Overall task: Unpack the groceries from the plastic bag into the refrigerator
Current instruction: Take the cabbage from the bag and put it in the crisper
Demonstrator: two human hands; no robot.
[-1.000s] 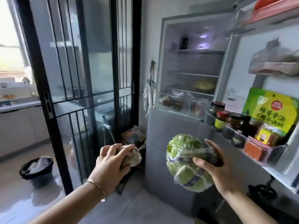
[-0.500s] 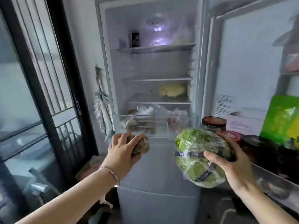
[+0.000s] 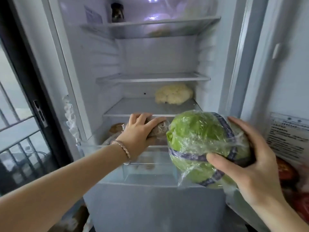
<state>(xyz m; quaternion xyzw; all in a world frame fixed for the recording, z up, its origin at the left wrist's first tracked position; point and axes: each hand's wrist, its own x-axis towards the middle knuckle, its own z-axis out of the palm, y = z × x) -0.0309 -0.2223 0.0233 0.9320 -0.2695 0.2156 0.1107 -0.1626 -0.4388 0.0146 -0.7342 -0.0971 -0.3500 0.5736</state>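
The refrigerator (image 3: 93, 67) stands open in front of me. My right hand (image 3: 247, 158) grips a green lettuce head (image 3: 199, 141) wrapped in clear film with purple tape, held in front of the lower right of the compartment. My left hand (image 3: 138, 129) holds a small brownish wrapped item (image 3: 158, 129) above the clear crisper drawer (image 3: 147, 171), just under the lowest glass shelf (image 3: 133, 108). The plastic bag is out of view.
A cauliflower (image 3: 173, 93) lies at the back right of the lowest shelf. Other wrapped food (image 3: 117, 128) sits in the drawer. A dark jar (image 3: 117, 12) stands on the top shelf. The open door with a label (image 3: 287, 133) is at right, a black-framed glass door (image 3: 25, 97) at left.
I have come much closer to the refrigerator. Both hands have moved forward; the left hand with its small item now reaches over the crisper drawer, and the lettuce is nearer the compartment.
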